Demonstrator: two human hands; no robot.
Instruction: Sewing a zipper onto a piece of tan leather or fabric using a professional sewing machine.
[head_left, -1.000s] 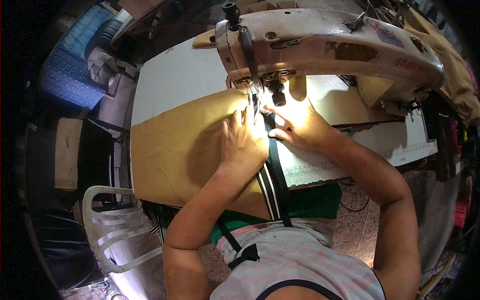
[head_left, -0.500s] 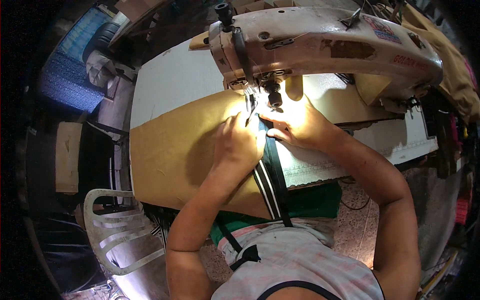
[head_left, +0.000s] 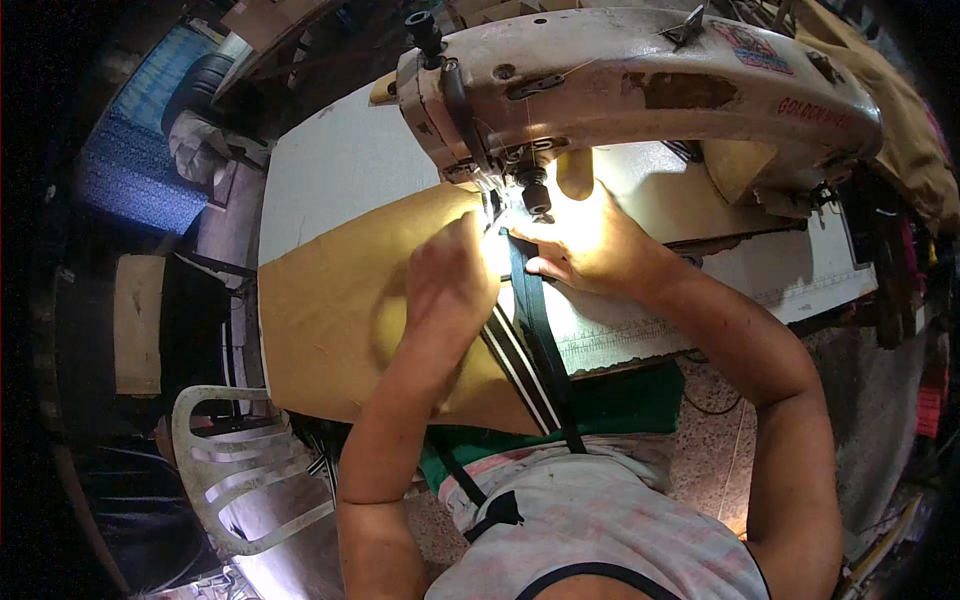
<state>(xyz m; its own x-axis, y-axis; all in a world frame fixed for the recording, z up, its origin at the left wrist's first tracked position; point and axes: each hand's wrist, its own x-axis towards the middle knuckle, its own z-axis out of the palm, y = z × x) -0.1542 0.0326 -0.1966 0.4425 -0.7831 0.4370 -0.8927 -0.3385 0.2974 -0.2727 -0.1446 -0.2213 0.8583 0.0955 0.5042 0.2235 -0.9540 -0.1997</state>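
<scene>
Left hand (head_left: 450, 280) blurring, right hand (head_left: 590, 245) touching black strap (head_left: 541, 335); can't tell grips. Striped tape (head_left: 520, 370) trailing off worktop (head_left: 340, 150) front edge, likely unsewn.

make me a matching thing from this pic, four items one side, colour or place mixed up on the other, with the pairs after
1. machine
2. strip
3. sheet
4. chair

A. pale, with a slatted back
B. dark with white lines
C. worn paint, at the top of the picture
D. tan, mostly left of the strip

Pairs: 1-C, 2-B, 3-D, 4-A
</scene>
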